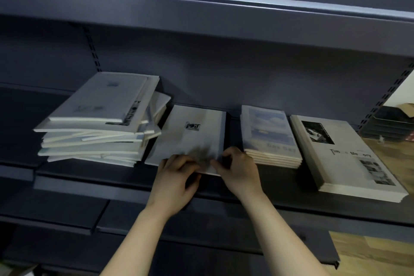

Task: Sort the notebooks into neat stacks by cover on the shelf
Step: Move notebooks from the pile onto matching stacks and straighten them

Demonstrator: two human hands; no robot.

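Note:
A white notebook with a small dark picture [190, 134] lies flat on the dark shelf [280, 184]. My left hand [177, 177] and my right hand [237, 170] both pinch its near edge. Left of it sits an untidy pile of mixed notebooks [100, 119], its top ones askew. To the right stands a neat stack with blue sky covers [271, 136]. Further right is a stack with "Time Memory" covers [345, 157].
An upper shelf [201, 6] overhangs the notebooks. Lower dark shelves [67, 208] step out below the hands. At the far right stand dark stacked trays [389, 125] and a cardboard box [406, 108] on a wooden surface.

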